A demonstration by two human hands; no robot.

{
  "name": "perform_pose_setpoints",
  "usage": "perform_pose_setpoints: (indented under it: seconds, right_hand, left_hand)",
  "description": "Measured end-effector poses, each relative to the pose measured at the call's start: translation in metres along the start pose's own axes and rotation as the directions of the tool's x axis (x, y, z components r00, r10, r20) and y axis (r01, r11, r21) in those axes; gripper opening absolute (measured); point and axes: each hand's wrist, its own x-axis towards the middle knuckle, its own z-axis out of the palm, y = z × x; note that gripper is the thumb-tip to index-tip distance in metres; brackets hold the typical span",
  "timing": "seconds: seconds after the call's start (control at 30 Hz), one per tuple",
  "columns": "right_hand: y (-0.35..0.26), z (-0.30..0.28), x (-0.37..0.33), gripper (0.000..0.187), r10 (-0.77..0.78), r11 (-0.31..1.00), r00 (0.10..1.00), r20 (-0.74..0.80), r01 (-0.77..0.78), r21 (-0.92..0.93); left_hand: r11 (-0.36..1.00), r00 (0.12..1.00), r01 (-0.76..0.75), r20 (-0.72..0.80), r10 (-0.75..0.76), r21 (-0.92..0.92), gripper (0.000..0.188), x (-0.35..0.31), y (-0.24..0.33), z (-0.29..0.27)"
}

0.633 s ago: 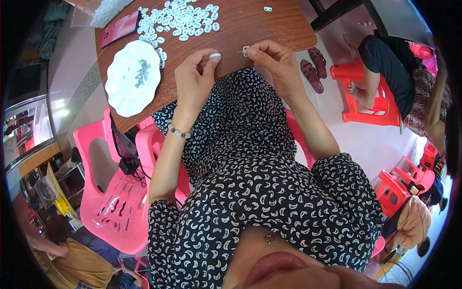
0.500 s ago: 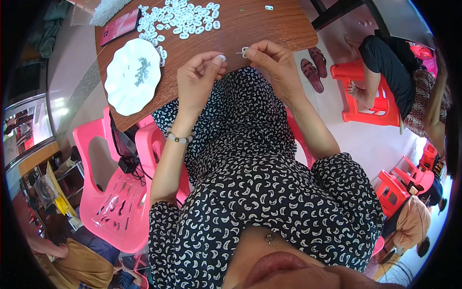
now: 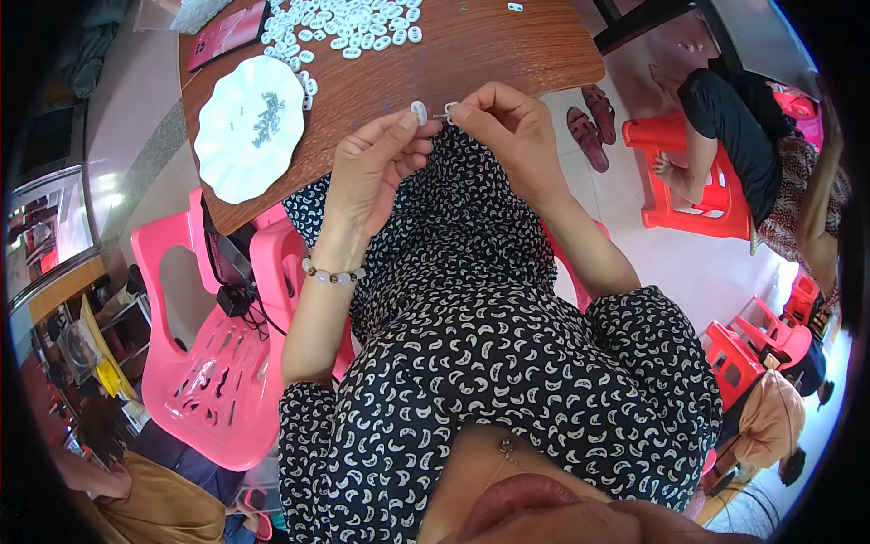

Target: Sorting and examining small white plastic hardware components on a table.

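My left hand [image 3: 376,168] pinches a small white oval plastic piece [image 3: 419,112] between thumb and fingertips, above the near edge of the brown table [image 3: 507,59]. Opposite it, my right hand [image 3: 512,136] grips another small white plastic part [image 3: 450,111] with thumb and forefinger. A thin metal spring [image 3: 439,116] sticks out of that part toward the left piece; whether its tip touches cannot be made out. Many white oval pieces with paired holes [image 3: 362,20] lie heaped at the far side. A white scalloped plate [image 3: 217,163] at the left bears a small pile of grey metal springs [image 3: 267,122].
Beyond the plate lies a pink packet [image 3: 227,38]. One white piece [image 3: 515,7] sits apart at the far right. A pink chair [image 3: 208,381] stands at left, and a red stool [image 3: 680,181] with a seated person at right. Sandals [image 3: 587,140] rest on the floor.
My hands have come closer together; the spring now points right at the left piece. The left hand has turned so its white piece shows more fully. The view has shifted slightly.
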Motion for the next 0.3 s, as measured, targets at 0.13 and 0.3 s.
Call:
perform_pose_setpoints:
  seconds: [0.13,0.3]
  right_hand:
    - [0.0027,0.003,0.0004,0.017,-0.072,0.993,0.997,-0.032,0.068,-0.097]
    - [0.0041,0.004,0.0003,0.016,-0.121,0.98,0.992,-0.043,0.113,-0.164]
  left_hand:
    - [0.999,1.0,0.006,0.026,-0.005,-0.042,0.025,-0.0005,-0.0014,-0.0032]
    - [0.999,0.999,0.019,0.038,-0.018,-0.027,0.026,-0.0023,-0.0024,-0.0034]
